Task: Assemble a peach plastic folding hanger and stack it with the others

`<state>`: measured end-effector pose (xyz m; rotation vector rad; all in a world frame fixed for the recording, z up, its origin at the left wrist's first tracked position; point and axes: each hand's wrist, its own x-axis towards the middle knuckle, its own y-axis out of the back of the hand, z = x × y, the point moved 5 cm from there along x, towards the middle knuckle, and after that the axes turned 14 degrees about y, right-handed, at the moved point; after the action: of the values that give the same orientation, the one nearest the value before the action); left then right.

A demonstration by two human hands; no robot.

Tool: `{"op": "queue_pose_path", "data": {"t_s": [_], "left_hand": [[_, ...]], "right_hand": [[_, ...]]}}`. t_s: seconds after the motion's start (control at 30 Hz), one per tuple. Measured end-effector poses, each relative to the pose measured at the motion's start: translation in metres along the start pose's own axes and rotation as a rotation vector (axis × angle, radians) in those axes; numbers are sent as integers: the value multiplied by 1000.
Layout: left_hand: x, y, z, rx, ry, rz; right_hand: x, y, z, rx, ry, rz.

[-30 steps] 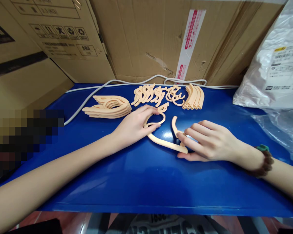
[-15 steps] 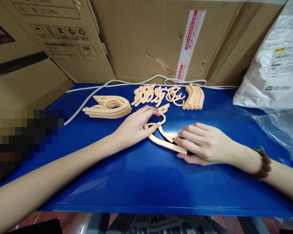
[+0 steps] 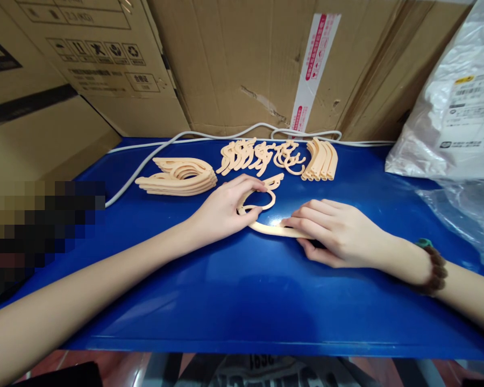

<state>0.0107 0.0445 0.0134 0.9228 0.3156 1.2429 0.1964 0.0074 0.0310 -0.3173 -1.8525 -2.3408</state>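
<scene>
A beige plastic folding hanger [image 3: 271, 200], made of a looped body and a curved arm, lies between my hands over the blue tabletop. My left hand [image 3: 232, 204] is closed on its looped body, thumb at the lower joint and fingers over the upper edge. The hanger arm [image 3: 276, 230] extends to the right, where my right hand [image 3: 331, 231] pinches its far end between thumb and fingers. That end is partly hidden by the fingers.
Behind my hands lie a stack of looped hanger bodies [image 3: 181, 180], several S-shaped pieces [image 3: 237, 156], several hooks [image 3: 288, 157] and a row of curved arms [image 3: 320, 159]. A white cable [image 3: 210, 135] runs along cardboard boxes [image 3: 234, 64]. At right stands a plastic bag [image 3: 439, 134].
My right hand has swung the hanger's lower arm upward, bringing it against the piece above, so the gap between them no longer shows. My left hand has stayed nearly still.
</scene>
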Motion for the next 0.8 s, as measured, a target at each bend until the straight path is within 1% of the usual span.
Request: {"op": "queue_pose_path", "data": {"t_s": [0.13, 0.37, 0.5, 0.6, 0.8], "left_hand": [[0, -1, 2, 13, -2, -42], [-1, 0, 8, 96, 9, -105], [-2, 1, 11, 120, -3, -148], [-3, 0, 13, 124, -23, -183], [-4, -2, 9, 73, -114, -190]], "right_hand": [[-3, -2, 7, -4, -49, -17], [-7, -5, 14, 66, -124, -45], [-7, -7, 15, 86, -137, -68], [-7, -7, 16, 78, -141, -74], [-6, -5, 19, 63, -157, -57]]}}
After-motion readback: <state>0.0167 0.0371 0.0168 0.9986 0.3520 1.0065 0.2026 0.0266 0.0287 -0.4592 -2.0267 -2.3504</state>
